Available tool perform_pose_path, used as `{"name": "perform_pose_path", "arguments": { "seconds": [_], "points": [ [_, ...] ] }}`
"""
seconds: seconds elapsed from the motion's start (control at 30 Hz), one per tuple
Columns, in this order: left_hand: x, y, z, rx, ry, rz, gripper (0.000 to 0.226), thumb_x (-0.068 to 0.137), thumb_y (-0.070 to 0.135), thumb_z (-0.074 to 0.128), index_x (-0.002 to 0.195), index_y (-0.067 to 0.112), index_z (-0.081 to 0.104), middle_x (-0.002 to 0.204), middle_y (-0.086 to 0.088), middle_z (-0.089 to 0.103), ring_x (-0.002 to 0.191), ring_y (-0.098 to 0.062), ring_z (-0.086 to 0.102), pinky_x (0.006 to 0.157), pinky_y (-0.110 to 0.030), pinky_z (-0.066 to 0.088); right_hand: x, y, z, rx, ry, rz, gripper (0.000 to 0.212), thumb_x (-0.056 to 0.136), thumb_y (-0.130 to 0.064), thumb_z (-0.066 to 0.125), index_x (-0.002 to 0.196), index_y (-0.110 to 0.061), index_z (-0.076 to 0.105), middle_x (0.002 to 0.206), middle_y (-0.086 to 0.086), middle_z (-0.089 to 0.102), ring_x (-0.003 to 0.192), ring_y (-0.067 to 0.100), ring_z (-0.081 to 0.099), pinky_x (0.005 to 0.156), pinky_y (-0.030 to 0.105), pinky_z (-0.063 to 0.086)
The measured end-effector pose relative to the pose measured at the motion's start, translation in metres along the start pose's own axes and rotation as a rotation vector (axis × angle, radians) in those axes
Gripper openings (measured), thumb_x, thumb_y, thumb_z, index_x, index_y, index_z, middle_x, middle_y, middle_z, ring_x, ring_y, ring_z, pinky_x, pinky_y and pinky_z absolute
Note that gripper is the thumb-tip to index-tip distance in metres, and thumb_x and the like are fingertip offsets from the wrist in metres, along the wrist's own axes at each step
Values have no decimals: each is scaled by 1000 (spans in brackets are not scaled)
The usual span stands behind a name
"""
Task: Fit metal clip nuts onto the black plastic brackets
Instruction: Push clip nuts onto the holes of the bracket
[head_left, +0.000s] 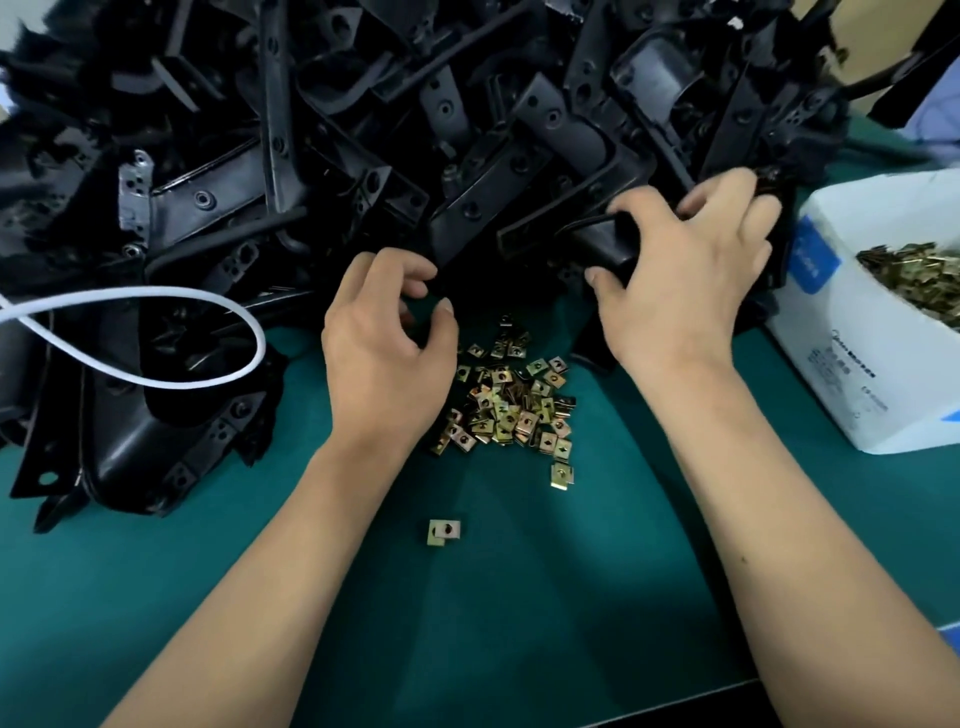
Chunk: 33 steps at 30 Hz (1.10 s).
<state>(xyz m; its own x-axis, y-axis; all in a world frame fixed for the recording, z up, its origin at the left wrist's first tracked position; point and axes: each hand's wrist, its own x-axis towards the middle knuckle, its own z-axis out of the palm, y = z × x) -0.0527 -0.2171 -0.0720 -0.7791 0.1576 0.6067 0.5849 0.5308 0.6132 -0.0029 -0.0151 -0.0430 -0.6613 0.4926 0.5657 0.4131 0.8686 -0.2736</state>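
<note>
A big heap of black plastic brackets (363, 135) covers the far half of the green table (493, 597). My right hand (685, 280) grips one black bracket (597, 244) at the heap's near edge, thumb under it and fingers over its top. My left hand (384, 343) hovers with curled fingers at the heap's edge, just left of a pile of brass-coloured clip nuts (511, 405); I cannot tell whether it pinches anything. A single clip nut (443, 531) lies apart, nearer to me.
A white cardboard box (857, 353) filled with more clip nuts (924, 275) stands at the right. A white cable loop (156, 338) lies over the brackets at the left. More brackets (145, 436) spill toward the table's left front.
</note>
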Motion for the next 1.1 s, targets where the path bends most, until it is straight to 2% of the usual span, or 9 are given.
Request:
{"name": "perform_pose_path", "arguments": {
  "seconds": [0.3, 0.37, 0.47, 0.57, 0.67, 0.73, 0.87, 0.97, 1.1],
  "points": [
    [-2, 7, 1, -136, 14, 70, 5, 94, 11, 66, 98, 9, 67, 88, -1, 63, 76, -9, 59, 66, -15, 43, -2, -4, -8, 400, 350, -192, 15, 80, -16, 80, 93, -13, 71, 96, 11, 47, 91, 28, 46, 80, 22, 33],
    [-3, 10, 0, -288, -24, -35, 8, 98, 15, 60, 98, 10, 66, 81, -2, 64, 65, -15, 60, 55, -25, 47, -4, -9, -11, 477, 430, -264, 12, 79, -9, 78, 89, -7, 72, 93, 16, 49, 89, 30, 48, 80, 24, 33],
    [1, 18, -4, -836, -189, -416, 34, 102, 37, 46, 102, 7, 64, 82, -9, 64, 55, -24, 57, 44, -29, 43, -10, -20, -12, 656, 457, -428, 3, 83, -1, 73, 85, -2, 71, 91, 17, 50, 87, 32, 49, 77, 33, 37],
    [8, 12, -20, -1268, -575, -686, 76, 95, 73, 34, 114, 7, 64, 94, -14, 63, 59, -19, 60, 43, -22, 45, -21, -37, -10, 813, 301, -579, 5, 87, -3, 76, 88, -1, 72, 94, 15, 52, 87, 31, 50, 80, 34, 38],
    [10, 5, -36, -1357, -761, -690, 57, 75, 70, 73, 99, 18, 79, 89, -6, 71, 53, -15, 62, 39, -15, 45, -30, -45, -7, 945, -13, -637, 16, 82, 1, 81, 93, -1, 69, 96, 12, 48, 87, 25, 47, 78, 29, 36],
    [10, 3, -40, -1261, -747, -611, 42, 64, 52, 89, 93, 23, 81, 83, -2, 72, 52, -14, 62, 39, -13, 43, -32, -43, -6, 990, -139, -612, 28, 79, 2, 84, 101, -3, 68, 98, 7, 48, 88, 20, 49, 77, 25, 38],
    [16, -1, -43, -1216, -705, -515, 29, 77, 44, 81, 102, 29, 79, 90, 7, 74, 63, -10, 67, 53, -14, 49, -33, -41, -4, 1028, -266, -421, 67, 83, -16, 84, 139, -8, 47, 121, 7, 52, 107, 23, 56, 91, 32, 47],
    [19, -10, -42, -1283, -502, -602, 10, 84, 32, 81, 93, 30, 78, 93, 5, 75, 77, -15, 74, 65, -19, 57, -29, -35, -3, 917, -404, -327, 42, 84, -27, 84, 114, -16, 57, 104, -2, 57, 88, 6, 53, 75, 21, 42],
    [20, -15, -37, -1443, -334, -686, 17, 86, 10, 70, 101, 13, 77, 109, -6, 75, 108, -27, 74, 88, -33, 59, -35, -37, -7, 724, -634, -558, 12, 85, -16, 81, 90, -18, 70, 91, -8, 57, 79, 0, 51, 73, 11, 36]
  ]
}}
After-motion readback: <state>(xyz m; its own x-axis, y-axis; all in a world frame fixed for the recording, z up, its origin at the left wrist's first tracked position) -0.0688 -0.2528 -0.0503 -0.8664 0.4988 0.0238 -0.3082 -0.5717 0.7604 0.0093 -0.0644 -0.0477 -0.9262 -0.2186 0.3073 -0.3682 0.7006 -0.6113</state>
